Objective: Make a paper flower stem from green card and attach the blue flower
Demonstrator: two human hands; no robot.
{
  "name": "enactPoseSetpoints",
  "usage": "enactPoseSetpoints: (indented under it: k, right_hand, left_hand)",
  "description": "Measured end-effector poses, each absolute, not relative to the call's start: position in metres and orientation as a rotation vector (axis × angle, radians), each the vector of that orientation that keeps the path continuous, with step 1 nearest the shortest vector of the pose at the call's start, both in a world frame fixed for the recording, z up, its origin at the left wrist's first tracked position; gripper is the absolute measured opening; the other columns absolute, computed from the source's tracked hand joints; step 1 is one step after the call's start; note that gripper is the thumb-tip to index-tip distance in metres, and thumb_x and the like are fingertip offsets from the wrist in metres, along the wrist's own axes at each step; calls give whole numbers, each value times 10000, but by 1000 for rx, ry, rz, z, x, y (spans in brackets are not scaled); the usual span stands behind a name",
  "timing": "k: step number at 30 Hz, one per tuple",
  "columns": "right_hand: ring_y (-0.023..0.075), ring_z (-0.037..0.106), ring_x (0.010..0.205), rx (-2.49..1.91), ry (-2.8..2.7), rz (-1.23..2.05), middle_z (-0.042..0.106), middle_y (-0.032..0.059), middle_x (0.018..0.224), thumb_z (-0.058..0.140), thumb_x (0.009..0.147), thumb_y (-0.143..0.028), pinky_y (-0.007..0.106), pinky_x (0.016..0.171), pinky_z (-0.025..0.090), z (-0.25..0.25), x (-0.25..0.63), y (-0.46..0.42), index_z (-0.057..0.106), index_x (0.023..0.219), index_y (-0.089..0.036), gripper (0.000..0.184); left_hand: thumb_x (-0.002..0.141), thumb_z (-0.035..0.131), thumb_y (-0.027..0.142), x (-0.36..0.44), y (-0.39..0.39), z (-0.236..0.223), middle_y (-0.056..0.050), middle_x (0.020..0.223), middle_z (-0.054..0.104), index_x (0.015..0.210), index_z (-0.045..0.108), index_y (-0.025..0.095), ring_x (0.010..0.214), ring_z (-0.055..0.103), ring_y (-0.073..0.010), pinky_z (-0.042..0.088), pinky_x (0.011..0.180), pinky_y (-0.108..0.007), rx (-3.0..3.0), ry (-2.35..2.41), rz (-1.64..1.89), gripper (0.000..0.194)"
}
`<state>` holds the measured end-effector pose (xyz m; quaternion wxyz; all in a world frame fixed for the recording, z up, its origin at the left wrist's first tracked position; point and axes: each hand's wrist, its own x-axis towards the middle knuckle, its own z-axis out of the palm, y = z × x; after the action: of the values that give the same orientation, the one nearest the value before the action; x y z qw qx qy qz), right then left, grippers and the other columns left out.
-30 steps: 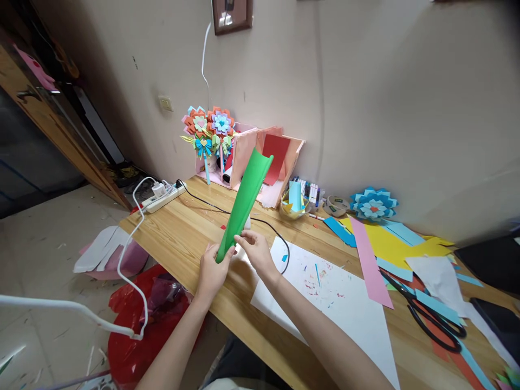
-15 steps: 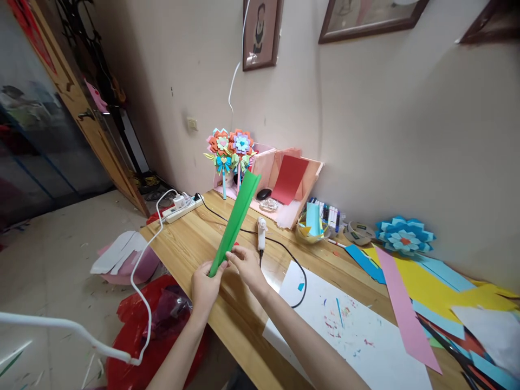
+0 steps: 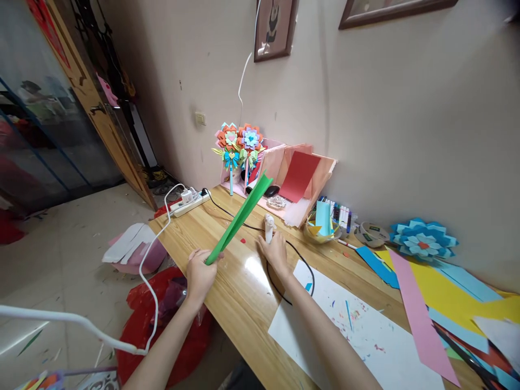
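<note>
My left hand (image 3: 202, 275) is closed around the lower end of a folded strip of green paper (image 3: 239, 219), which slants up and to the right over the table. My right hand (image 3: 275, 252) has its fingers around the near end of a white glue gun (image 3: 268, 225) on the tabletop; the glue gun's black cord (image 3: 307, 260) loops beside my wrist. A small red scrap (image 3: 242, 240) lies between my hands. Beneath my right forearm is a white sheet (image 3: 325, 336) marked with glue and colour spots.
Paper flowers (image 3: 239, 138) stand by a pink box (image 3: 320, 173) at the back. A bowl (image 3: 312, 233), tape rolls (image 3: 371, 234) and a blue paper flower (image 3: 423, 241) line the wall. Coloured paper (image 3: 426, 325) and scissors (image 3: 467, 355) lie right. A power strip (image 3: 190, 205) sits at the left edge.
My right hand has let go of the green paper and moved right onto the glue gun. My left hand still holds the paper, now tilted more to the right.
</note>
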<state>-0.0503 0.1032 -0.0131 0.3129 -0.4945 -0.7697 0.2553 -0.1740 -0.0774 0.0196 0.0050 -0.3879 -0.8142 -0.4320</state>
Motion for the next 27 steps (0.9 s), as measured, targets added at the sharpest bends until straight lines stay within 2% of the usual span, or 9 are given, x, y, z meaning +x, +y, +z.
enactPoseSetpoints:
  k: [3, 7, 9, 13, 16, 21, 27]
  right_hand:
    - [257, 532, 755, -1226, -2024, 758, 602, 103, 779, 456, 715, -285, 338, 670, 374, -15, -55, 112, 557, 794, -152, 184]
    - [209, 524, 656, -1116, -1821, 1051, 601, 55, 719, 462, 725, -354, 304, 610, 367, -2, -22, 115, 577, 805, -162, 237]
    - [196, 522, 684, -1044, -1754, 1171, 600, 62, 762, 501, 715, -381, 288, 603, 368, 12, 3, 107, 582, 830, -159, 263]
    - [130, 449, 575, -988, -1914, 1415, 504, 6, 622, 493, 728, -384, 249, 526, 327, 52, 34, 81, 505, 632, -175, 230]
    - [108, 405, 538, -945, -2068, 1590, 472, -10, 607, 456, 725, -354, 235, 488, 298, 80, 32, 68, 473, 604, -177, 215]
    - [100, 411, 531, -985, -2217, 1668, 486, -17, 599, 452, 681, -307, 227, 486, 300, 104, 12, 68, 447, 564, -177, 175]
    - [96, 399, 491, -1035, -2302, 1685, 464, -23, 545, 477, 666, -316, 227, 462, 285, 111, 2, 72, 450, 569, -177, 172]
  left_hand:
    - [740, 510, 284, -178, -76, 16, 19, 663, 679, 642, 681, 253, 647, 595, -155, 294, 974, -351, -1250, -2581, -1361, 199]
    - [742, 513, 312, -183, -72, 12, 18, 679, 693, 643, 686, 261, 642, 603, -158, 291, 988, -359, -1284, -2621, -1388, 206]
    - [742, 510, 319, -185, -69, 10, 23, 669, 694, 647, 687, 264, 636, 604, -158, 294, 990, -365, -1302, -2640, -1387, 208]
    - [744, 502, 301, -183, -61, 7, 36, 664, 694, 639, 688, 263, 637, 602, -150, 305, 985, -368, -1366, -2631, -1376, 217]
    - [736, 504, 277, -178, -56, 8, 45, 653, 690, 624, 685, 265, 641, 605, -144, 314, 978, -368, -1405, -2610, -1373, 213]
    - [719, 509, 241, -170, -52, 12, 50, 632, 681, 614, 680, 261, 641, 603, -141, 321, 971, -376, -1440, -2590, -1353, 202]
    - [697, 528, 234, -164, -52, 16, 41, 654, 684, 597, 664, 249, 653, 602, -141, 311, 986, -397, -1480, -2558, -1318, 170]
